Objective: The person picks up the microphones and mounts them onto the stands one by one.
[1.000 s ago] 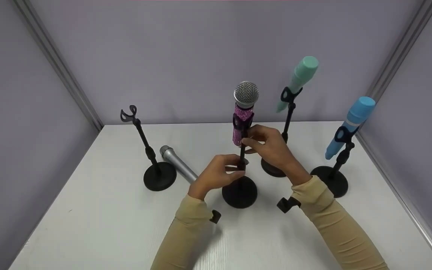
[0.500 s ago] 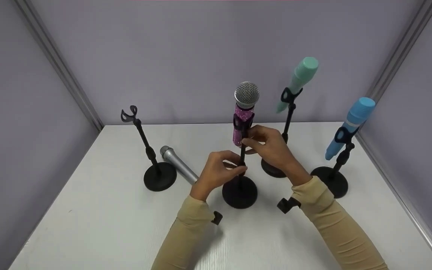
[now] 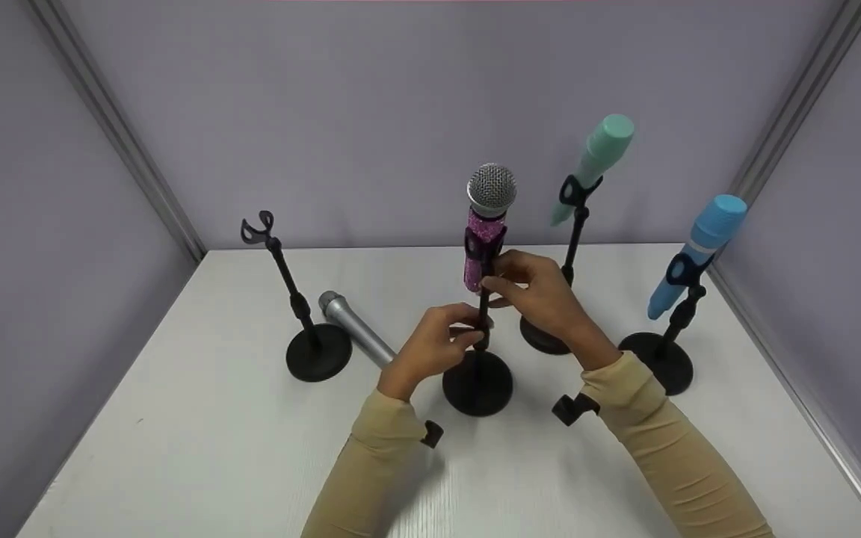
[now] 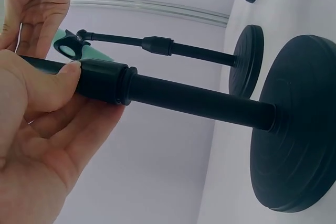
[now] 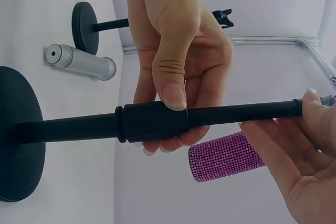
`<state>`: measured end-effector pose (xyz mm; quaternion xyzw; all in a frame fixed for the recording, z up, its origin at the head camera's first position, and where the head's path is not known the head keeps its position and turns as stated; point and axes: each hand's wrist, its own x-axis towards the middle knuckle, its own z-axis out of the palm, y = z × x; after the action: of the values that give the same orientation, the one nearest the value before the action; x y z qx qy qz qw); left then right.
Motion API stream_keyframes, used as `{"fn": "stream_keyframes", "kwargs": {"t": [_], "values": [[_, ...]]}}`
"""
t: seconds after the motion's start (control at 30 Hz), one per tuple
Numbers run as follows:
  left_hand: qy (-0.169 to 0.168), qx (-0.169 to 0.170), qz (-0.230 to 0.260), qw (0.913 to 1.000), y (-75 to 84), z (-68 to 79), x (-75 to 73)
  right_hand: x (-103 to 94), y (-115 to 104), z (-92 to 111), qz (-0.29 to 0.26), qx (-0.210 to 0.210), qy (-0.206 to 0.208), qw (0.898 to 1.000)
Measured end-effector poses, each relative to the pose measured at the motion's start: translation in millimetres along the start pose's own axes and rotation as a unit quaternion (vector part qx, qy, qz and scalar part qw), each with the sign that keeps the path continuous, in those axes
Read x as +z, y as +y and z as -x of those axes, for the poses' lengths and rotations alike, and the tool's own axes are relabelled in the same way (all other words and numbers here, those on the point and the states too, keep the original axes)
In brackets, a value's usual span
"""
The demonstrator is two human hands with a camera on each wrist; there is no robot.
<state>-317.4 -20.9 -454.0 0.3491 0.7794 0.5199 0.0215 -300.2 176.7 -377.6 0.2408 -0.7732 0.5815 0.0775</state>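
A pink glittery microphone (image 3: pixel 485 228) with a silver mesh head sits in the clip of a black desk stand (image 3: pixel 478 382), whose round base rests on the table. My left hand (image 3: pixel 436 342) grips the thick collar (image 4: pixel 102 80) midway up that stand's pole, thumb on one side and fingers on the other. Higher up, just under the clip, my right hand (image 3: pixel 539 291) pinches the thin upper pole (image 5: pixel 244 113) between thumb and fingers. In the right wrist view the microphone's studded pink handle hangs beside the pole, partly behind my right hand.
A silver microphone (image 3: pixel 356 326) lies on the white table (image 3: pixel 199 448), near a stand with a bare clip (image 3: pixel 318 351). To the right, a mint microphone (image 3: pixel 604 149) and a blue microphone (image 3: pixel 711 232) sit in their own stands. Grey panels (image 3: pixel 371 112) enclose the table.
My left hand's fingers and thumb have shifted slightly around the stand's collar. My right hand stays in place on the upper pole, and the pink microphone and stand have barely moved.
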Motion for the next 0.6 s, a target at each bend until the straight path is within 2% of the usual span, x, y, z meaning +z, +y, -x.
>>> {"fn": "stream_keyframes", "kwargs": {"t": [0.17,0.3,0.43,0.6], "values": [[0.008,0.004,-0.010,0.9999,-2.0,-1.4,0.9,-0.4,-0.2,0.1,0.001,-0.004,0.000,1.000],[0.040,0.019,-0.025,0.9987,-4.7,-3.3,2.1,-0.9,-0.3,-0.5,0.003,-0.005,0.002,1.000],[0.062,0.035,-0.014,0.9974,-6.2,-2.9,1.9,-1.0,-0.6,-0.8,0.011,-0.006,0.004,1.000],[0.061,0.040,-0.006,0.9973,-5.1,-2.1,1.2,-0.9,-2.3,-0.6,0.008,-0.005,0.006,1.000]]}}
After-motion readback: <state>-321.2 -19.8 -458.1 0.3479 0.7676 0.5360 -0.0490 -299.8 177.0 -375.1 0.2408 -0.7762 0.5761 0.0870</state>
